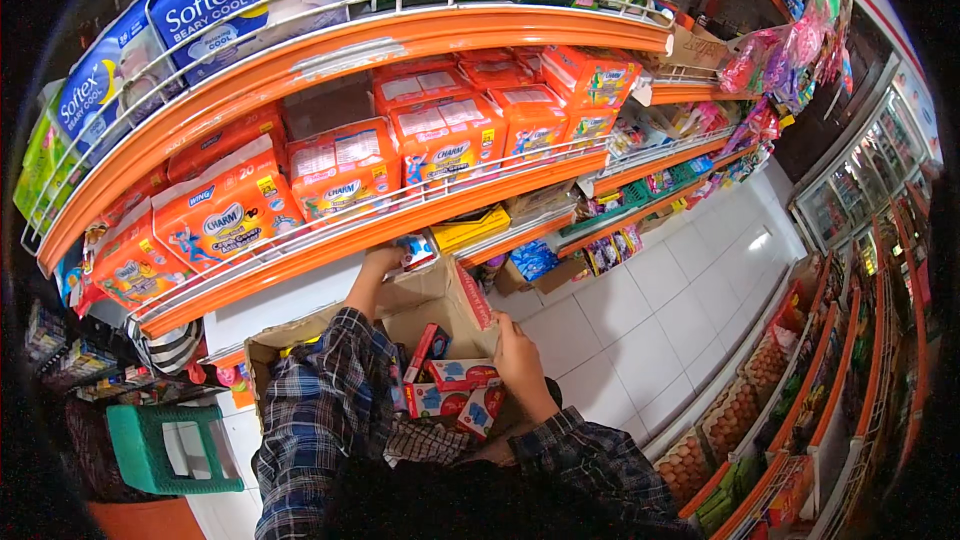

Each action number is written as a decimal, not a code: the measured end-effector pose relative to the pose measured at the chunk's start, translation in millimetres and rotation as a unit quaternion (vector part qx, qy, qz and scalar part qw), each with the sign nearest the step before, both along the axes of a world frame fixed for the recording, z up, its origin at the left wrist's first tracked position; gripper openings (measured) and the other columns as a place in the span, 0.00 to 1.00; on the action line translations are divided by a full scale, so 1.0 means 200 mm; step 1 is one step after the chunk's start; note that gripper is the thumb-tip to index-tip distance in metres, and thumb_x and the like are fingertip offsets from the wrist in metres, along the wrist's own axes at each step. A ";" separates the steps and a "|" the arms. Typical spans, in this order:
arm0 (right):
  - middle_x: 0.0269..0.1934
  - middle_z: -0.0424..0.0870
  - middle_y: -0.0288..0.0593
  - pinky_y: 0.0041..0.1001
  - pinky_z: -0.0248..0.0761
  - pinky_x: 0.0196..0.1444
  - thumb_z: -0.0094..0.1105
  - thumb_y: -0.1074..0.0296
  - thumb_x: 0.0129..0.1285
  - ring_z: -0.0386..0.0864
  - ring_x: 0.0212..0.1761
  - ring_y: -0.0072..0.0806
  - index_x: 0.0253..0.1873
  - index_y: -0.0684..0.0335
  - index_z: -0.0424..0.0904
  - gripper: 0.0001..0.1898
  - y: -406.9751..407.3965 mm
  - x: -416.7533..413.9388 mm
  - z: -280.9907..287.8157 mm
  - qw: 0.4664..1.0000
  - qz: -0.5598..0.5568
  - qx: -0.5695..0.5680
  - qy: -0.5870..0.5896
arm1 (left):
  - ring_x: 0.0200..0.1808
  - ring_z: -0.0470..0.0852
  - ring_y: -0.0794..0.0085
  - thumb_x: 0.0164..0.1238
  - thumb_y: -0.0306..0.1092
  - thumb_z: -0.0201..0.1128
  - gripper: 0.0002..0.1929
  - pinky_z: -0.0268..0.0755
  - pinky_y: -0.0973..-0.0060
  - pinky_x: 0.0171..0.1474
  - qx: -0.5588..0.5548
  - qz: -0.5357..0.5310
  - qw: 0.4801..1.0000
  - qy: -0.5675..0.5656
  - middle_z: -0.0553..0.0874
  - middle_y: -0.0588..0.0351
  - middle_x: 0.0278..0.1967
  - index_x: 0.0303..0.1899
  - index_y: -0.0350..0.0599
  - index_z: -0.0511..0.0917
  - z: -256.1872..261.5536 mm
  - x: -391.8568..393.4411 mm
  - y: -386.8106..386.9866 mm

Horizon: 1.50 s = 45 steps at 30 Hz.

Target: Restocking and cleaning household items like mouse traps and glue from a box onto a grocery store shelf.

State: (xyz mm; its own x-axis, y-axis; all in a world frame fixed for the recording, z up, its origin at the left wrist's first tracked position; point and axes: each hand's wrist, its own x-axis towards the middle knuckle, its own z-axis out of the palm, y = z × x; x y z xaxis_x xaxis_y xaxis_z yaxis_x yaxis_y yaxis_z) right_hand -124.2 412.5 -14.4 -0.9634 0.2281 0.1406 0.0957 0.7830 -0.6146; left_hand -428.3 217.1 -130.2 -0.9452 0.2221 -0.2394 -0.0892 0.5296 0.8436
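Observation:
An open cardboard box (405, 292) rests in front of me, with several small red, white and blue cartons (465, 375) lying inside. My right hand (521, 360) grips the upper edge of the box's right side, fingers curled over it. My left hand (381, 262) reaches over the far side onto a white lower shelf (277, 304), beside a small blue, white and red pack (417, 250). Part of that hand lies beneath the shelf above, so whether it holds the pack cannot be told. A yellow box (472, 229) is just to the right of the pack.
Above the hands, an orange-edged shelf with wire rails (375, 221) holds orange Charm packs (225, 217); Softex packs (225, 4) stand higher. A green plastic stool (135, 450) is at lower left. Tiled floor (637, 300) runs right, towards egg trays (727, 420) on another shelf.

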 end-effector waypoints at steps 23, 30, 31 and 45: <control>0.43 0.75 0.60 0.47 0.69 0.43 0.52 0.70 0.63 0.74 0.44 0.57 0.54 0.64 0.66 0.15 -0.03 -0.01 0.06 0.996 -0.008 -0.030 0.081 | 0.40 0.81 0.48 0.65 0.35 0.55 0.09 0.73 0.59 0.43 -0.047 -0.013 0.911 0.410 0.83 0.42 0.37 0.43 0.44 0.77 0.73 0.78 -0.07; 0.35 0.79 0.51 0.39 0.71 0.41 0.58 0.67 0.61 0.79 0.37 0.45 0.46 0.65 0.75 0.11 -0.15 0.23 0.17 0.982 0.161 -0.060 0.080 | 0.37 0.82 0.46 0.62 0.54 0.57 0.22 0.74 0.54 0.40 -0.218 -0.205 0.949 0.104 0.84 0.41 0.35 0.43 0.43 0.76 0.63 1.32 -0.27; 0.31 0.79 0.49 0.38 0.71 0.39 0.60 0.63 0.60 0.79 0.35 0.44 0.46 0.64 0.75 0.13 -0.25 0.27 0.13 0.964 0.226 -0.120 0.070 | 0.39 0.83 0.47 0.61 0.56 0.57 0.25 0.74 0.54 0.42 -0.262 -0.227 0.933 0.101 0.84 0.41 0.36 0.46 0.41 0.76 0.60 1.37 -0.28; 0.46 0.78 0.51 0.31 0.67 0.55 0.55 0.73 0.56 0.76 0.50 0.41 0.48 0.67 0.75 0.14 -0.25 0.38 0.34 0.938 0.252 -0.233 0.044 | 0.35 0.82 0.74 0.60 0.45 0.68 0.24 0.74 0.75 0.38 0.047 -0.066 0.996 -0.048 0.84 0.54 0.32 0.51 0.37 0.77 0.90 1.46 -0.55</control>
State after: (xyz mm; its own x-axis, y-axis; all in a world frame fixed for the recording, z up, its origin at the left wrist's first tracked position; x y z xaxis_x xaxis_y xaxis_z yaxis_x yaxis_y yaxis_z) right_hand -49.1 363.3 54.2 -0.9547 -0.1963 0.2235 -0.2821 0.3593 -0.8896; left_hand -136.8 106.6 50.1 -0.8802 0.3679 -0.2998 -0.1076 0.4605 0.8811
